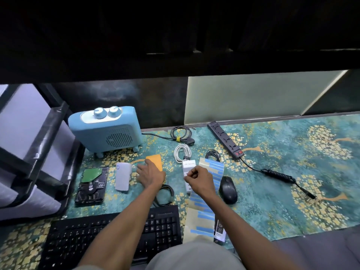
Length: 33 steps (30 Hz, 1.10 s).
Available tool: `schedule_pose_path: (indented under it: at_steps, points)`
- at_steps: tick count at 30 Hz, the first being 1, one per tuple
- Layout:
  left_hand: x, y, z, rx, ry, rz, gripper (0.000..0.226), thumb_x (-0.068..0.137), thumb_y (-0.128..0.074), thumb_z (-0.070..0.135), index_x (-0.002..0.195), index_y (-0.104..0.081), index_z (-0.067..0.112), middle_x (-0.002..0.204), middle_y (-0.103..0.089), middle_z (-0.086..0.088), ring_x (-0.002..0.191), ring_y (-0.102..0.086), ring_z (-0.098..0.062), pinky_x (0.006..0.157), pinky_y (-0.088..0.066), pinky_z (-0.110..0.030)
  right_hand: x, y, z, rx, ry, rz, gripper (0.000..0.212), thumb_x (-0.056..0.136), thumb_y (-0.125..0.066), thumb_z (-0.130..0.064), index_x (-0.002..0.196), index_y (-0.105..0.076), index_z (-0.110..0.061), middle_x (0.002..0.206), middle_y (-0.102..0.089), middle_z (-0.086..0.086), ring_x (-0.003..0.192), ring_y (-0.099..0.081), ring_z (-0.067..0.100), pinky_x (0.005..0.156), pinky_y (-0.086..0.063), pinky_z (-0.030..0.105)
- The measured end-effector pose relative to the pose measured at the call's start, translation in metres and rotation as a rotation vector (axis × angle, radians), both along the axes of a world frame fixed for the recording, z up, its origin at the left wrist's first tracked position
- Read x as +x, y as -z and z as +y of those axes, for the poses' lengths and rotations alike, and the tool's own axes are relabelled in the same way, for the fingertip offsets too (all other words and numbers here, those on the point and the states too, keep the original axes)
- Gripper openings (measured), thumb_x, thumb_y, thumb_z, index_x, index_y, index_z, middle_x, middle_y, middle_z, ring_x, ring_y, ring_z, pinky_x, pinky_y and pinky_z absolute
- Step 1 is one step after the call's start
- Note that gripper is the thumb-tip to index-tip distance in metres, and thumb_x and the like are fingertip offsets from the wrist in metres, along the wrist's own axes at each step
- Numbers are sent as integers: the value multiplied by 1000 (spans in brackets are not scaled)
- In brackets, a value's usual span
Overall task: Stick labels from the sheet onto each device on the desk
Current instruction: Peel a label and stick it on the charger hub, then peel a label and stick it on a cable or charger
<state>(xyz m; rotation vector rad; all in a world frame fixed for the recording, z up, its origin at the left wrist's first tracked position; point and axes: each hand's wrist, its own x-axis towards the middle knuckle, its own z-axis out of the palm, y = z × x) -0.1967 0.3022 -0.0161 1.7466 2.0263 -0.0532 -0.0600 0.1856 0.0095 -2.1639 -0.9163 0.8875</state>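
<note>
A long label sheet [206, 193] with blue strips lies on the patterned surface, between a white adapter box [188, 168] and a black mouse [228, 190]. My right hand [198, 181] hovers over the sheet and the adapter with fingers curled, thumb and forefinger pinched together; whether a label is between them cannot be told. My left hand [151, 173] rests with spread fingers on an orange card-like device [155, 160], next to a grey power bank [122, 179]. A bare hard drive [92, 185] lies further left. A black keyboard [109, 236] sits nearest me.
A blue speaker-like box with two knobs [105, 129] stands at the back left. A black power strip [226, 140] with a coiled cord [278, 175] runs to the right. Coiled cables [181, 133] lie behind the adapter. A dark-framed unit [33, 152] stands at the left.
</note>
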Motion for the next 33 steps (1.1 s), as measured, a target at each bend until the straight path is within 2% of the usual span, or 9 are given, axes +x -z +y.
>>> schedule_pose_path:
  at_steps: [3,6,10,13,19,21,23,29,33]
  points:
    - [22,-1,-6,212,108,-82,50,83,-72,29,127,-52,15,123,-53,-11,110,-52,-27,90,-49,-41,12,4,-8,21,145,-64,6,86,-68,-19,88,-63,-19,83,-67,-4,81,-66,19,77,-58,44]
    - [52,-6,-17,178,231,-448,19,90,-65,31,99,-67,15,92,-67,-2,89,-64,-22,73,-52,-33,19,6,-13,35,211,-97,9,84,-66,-16,91,-62,-19,88,-66,-2,84,-65,21,76,-57,44]
    - [96,-6,-29,-37,437,-534,42,85,-62,58,68,-57,20,62,-54,4,58,-52,-17,58,-40,-30,28,4,-18,56,266,-175,12,86,-67,-18,93,-59,-22,94,-63,-2,87,-62,21,72,-53,40]
    - [111,0,-30,-130,432,-586,48,80,-68,36,53,-32,21,49,-29,2,50,-31,-21,58,-29,-33,39,6,-23,62,252,-230,19,89,-71,-23,103,-58,-25,102,-57,-2,89,-59,19,73,-52,39]
    - [114,-12,-25,-386,177,-755,41,91,-66,19,59,-41,18,50,-38,1,58,-41,-23,63,-31,-37,44,13,-25,83,130,-264,27,88,-76,-30,112,-63,-32,104,-54,-1,92,-65,20,76,-57,43]
    - [114,-22,-25,-432,100,-779,21,92,-67,21,93,-53,5,78,-59,-12,83,-62,-32,69,-43,-43,43,13,-22,80,106,-289,27,87,-77,-31,111,-64,-33,104,-54,-2,89,-65,20,70,-58,42]
    - [111,-25,-23,-475,6,-812,41,89,-70,21,117,-47,2,92,-61,-11,94,-64,-29,74,-49,-41,43,12,-20,82,68,-343,27,87,-78,-32,110,-64,-35,102,-53,-5,86,-65,19,65,-57,42]
    - [97,-32,-14,-472,-59,-785,16,81,-71,17,79,-60,6,74,-51,-7,68,-48,-22,61,-38,-33,39,1,-12,100,-14,-405,24,84,-80,-39,99,-62,-34,98,-56,-11,79,-62,14,58,-49,33]
    - [92,-31,-11,-461,-77,-845,20,82,-73,20,86,-62,4,86,-54,-11,77,-51,-24,67,-39,-35,43,-2,-9,158,-16,-335,19,85,-81,-34,95,-66,-30,97,-60,-11,66,-58,-1,54,-46,28]
